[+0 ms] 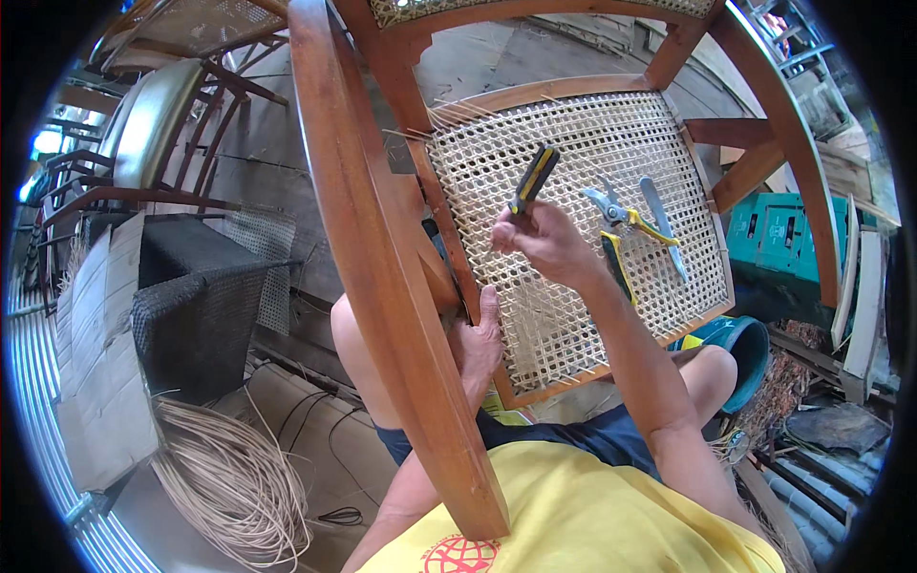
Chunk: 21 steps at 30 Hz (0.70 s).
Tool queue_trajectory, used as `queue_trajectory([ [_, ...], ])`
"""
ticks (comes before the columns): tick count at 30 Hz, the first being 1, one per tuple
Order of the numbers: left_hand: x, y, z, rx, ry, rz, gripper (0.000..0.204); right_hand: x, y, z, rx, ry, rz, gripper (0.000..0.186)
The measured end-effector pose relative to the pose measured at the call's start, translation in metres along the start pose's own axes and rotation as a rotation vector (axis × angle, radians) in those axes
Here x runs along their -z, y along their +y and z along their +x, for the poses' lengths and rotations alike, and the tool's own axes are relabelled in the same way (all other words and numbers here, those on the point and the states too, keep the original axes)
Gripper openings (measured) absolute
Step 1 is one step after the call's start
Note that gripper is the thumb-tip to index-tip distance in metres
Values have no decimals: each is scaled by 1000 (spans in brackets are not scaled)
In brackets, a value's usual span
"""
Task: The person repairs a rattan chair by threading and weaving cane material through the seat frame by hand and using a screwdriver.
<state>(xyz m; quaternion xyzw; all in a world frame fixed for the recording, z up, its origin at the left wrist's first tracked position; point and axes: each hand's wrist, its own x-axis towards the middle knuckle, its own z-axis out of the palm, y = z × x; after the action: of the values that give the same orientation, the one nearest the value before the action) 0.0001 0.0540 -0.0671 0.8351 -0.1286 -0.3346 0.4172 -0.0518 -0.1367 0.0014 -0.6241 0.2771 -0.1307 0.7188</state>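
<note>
One black-and-yellow-handled tool (536,176) gripped by right hand (551,243); one brown wooden seat rail (447,224) clasped by left hand (479,350).

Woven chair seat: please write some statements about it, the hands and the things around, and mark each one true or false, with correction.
1. The right hand holds a black-and-yellow tool. True.
2. The pruning shears lie on the woven seat. True.
3. The left hand holds the pruning shears. False: it grips the wooden seat frame.
4. The bundle of pale strands is on the person's right. False: it is on the left.
</note>
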Motion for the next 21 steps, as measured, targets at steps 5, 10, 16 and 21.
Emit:
queue_trajectory([
  [5,9,34,-9,87,-39,-38,63,-9,27,-12,-84,41,197,12],
  [10,9,31,-8,45,-50,-141,64,-16,30,-9,-135,75,219,15],
  [16,12,48,-16,121,-64,-151,65,-14,36,-12,-92,53,98,12],
  [21,12,44,-14,71,-42,-162,66,-21,34,-17,35,96,-139,11],
])
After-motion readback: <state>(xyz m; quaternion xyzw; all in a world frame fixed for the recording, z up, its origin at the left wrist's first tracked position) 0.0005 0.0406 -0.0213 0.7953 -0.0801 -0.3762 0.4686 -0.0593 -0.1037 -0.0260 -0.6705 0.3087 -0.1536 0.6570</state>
